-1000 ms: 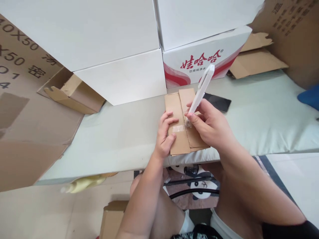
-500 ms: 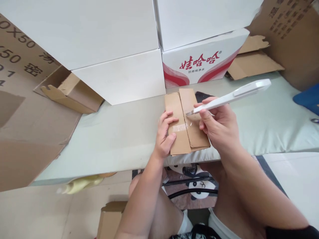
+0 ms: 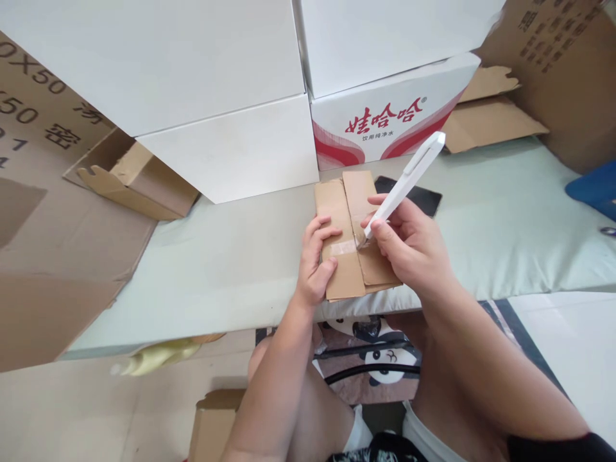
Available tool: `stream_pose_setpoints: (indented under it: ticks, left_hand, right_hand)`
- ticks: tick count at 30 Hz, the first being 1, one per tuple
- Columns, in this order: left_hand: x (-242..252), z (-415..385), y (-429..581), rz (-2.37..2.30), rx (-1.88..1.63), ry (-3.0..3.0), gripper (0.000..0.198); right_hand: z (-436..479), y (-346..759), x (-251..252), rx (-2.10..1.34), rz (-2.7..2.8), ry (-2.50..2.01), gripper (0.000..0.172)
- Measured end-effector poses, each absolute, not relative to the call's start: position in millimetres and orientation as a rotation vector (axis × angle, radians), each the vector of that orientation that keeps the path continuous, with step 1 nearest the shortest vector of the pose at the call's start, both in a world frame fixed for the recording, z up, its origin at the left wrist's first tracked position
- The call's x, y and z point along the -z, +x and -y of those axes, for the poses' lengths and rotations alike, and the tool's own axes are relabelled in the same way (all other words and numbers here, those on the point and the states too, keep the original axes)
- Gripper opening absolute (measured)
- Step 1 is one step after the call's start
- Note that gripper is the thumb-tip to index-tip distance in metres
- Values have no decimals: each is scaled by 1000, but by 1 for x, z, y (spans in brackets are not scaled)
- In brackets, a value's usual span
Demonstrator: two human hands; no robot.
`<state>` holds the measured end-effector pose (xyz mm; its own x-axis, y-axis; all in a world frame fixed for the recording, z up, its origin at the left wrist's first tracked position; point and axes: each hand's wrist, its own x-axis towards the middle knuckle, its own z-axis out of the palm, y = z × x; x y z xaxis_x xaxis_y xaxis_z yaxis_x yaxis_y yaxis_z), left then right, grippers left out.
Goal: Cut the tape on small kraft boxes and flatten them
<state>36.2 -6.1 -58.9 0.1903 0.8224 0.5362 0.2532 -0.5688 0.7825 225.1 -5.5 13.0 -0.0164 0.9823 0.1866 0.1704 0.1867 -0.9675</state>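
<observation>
A small brown cardboard box (image 3: 344, 276) lies at the front edge of the padded, pale green surface. Its two top flaps meet at a seam, with a strip of clear tape (image 3: 342, 248) across it. My left hand (image 3: 317, 260) grips the box's left side, fingers on the top flap. In my right hand (image 3: 409, 240) is a white utility knife (image 3: 407, 176), held like a pen and tilted up to the right. The blade tip is at the seam, by the tape. Behind my right hand lies a black phone (image 3: 430, 201), partly covered.
Large white cartons (image 3: 231, 151) stack up behind the box, one with red lettering (image 3: 385, 119). Big brown cartons stand at left (image 3: 62, 244) and right (image 3: 572, 83). A blue object (image 3: 594, 192) sits at the right edge. Below are my legs and a panda-patterned surface (image 3: 385, 375).
My right hand has moved left and turned the knife more upright, bringing its blade down the seam to the tape. More of the phone shows. My left hand keeps its hold on the box.
</observation>
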Motion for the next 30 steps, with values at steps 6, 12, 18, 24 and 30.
stream_pose_setpoints:
  ticks: [6, 12, 18, 24, 30]
  left_hand:
    - [59, 6, 36, -1041, -1363, 1946, 46]
    - [60, 5, 36, -983, -1400, 1918, 42]
    - [59, 6, 36, -977, -1397, 1916, 42]
    - [57, 6, 36, -976, -1381, 1930, 42]
    - [57, 6, 35, -984, -1378, 1924, 43]
  right_hand:
    - [4, 225, -12, -988, 1373, -1137, 39]
    - [3, 225, -9, -1003, 1362, -1130, 44]
    - [4, 225, -9, -1010, 1381, -1107, 46]
    - [5, 225, -6, -971, 1411, -1133, 42]
    - [6, 223, -6, -951, 1389, -1086, 41]
